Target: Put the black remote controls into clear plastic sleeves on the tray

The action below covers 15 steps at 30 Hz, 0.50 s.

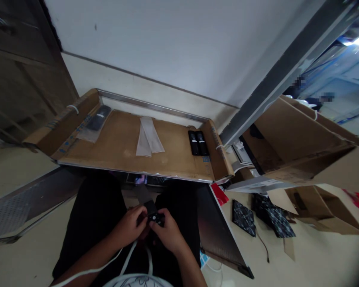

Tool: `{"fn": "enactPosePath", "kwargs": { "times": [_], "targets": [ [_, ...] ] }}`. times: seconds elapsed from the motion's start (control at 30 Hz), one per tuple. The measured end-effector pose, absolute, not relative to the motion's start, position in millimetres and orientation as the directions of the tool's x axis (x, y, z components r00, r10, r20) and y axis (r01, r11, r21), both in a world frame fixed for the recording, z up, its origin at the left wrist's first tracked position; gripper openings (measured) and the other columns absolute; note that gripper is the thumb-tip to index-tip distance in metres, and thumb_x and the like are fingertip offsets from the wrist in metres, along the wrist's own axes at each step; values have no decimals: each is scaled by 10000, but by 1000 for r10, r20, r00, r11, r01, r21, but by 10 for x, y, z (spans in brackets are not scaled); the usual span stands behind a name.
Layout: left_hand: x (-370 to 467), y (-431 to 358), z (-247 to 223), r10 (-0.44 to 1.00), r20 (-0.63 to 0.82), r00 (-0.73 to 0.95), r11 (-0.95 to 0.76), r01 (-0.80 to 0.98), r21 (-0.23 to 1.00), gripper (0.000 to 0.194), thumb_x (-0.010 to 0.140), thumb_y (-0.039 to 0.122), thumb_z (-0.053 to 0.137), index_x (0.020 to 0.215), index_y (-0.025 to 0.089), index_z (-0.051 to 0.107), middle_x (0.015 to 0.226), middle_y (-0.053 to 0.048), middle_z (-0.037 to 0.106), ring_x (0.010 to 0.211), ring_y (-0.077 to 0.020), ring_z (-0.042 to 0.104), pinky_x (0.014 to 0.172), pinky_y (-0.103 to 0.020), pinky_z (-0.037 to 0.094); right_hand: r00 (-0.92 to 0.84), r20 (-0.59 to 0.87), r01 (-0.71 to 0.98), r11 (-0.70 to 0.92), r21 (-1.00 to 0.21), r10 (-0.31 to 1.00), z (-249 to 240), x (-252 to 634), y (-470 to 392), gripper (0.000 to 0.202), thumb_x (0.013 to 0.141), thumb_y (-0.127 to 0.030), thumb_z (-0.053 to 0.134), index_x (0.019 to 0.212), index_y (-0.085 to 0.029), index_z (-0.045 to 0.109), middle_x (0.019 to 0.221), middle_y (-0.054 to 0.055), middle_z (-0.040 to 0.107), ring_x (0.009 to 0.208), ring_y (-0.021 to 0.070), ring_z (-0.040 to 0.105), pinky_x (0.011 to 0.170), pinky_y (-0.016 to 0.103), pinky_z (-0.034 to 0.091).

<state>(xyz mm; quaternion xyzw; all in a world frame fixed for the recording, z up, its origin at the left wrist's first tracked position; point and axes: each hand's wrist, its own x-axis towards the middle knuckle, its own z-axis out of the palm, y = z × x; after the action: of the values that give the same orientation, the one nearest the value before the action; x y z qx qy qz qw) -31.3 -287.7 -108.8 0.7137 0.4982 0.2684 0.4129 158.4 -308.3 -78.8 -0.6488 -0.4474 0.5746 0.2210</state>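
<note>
Low between my knees, a black remote control (153, 216) with a round, light-centred button is held in both hands. A clear plastic sleeve (143, 194) reaches up from its far end and seems to be around part of it. My left hand (135, 223) grips its left side with bent fingers. On the right side my right hand (166, 228) pinches it, thumb near the button. On the cardboard-lined shelf (122, 147) ahead lie two flat plastic sleeves (149, 137), crossed. Two black remote-like pieces (198, 142) with white bands rest at its right end.
A sleeved dark piece (98, 119) lies at the shelf's left end. Raised cardboard flaps (219, 149) edge both sides. Large cardboard boxes (323, 209) and black patterned packs (272, 215) stand at right on the floor. A white cable (89, 272) runs by my left forearm.
</note>
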Motion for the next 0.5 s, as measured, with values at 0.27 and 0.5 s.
{"fn": "enactPosePath", "kwargs": {
  "times": [0.27, 0.5],
  "targets": [
    [-296, -2872, -1074, 950, -20, 312, -142, 489, 860, 109, 904, 227, 518, 887, 211, 625, 860, -45, 703, 827, -203, 669, 752, -294, 490, 18, -559, 326, -533, -781, 829, -907, 1480, -3083, 416, 796, -444, 745, 1047, -217, 502, 949, 37, 684, 691, 158, 650, 554, 237, 487],
    [-292, -2891, -1110, 945, -29, 327, -143, 487, 862, 122, 905, 221, 510, 853, 210, 620, 838, -43, 697, 808, -199, 658, 744, -295, 473, 61, -581, 234, -577, -782, 812, -944, 1395, -3099, 437, 779, -473, 734, 1046, -224, 495, 962, 42, 688, 689, 173, 665, 552, 248, 479]
  ]
}}
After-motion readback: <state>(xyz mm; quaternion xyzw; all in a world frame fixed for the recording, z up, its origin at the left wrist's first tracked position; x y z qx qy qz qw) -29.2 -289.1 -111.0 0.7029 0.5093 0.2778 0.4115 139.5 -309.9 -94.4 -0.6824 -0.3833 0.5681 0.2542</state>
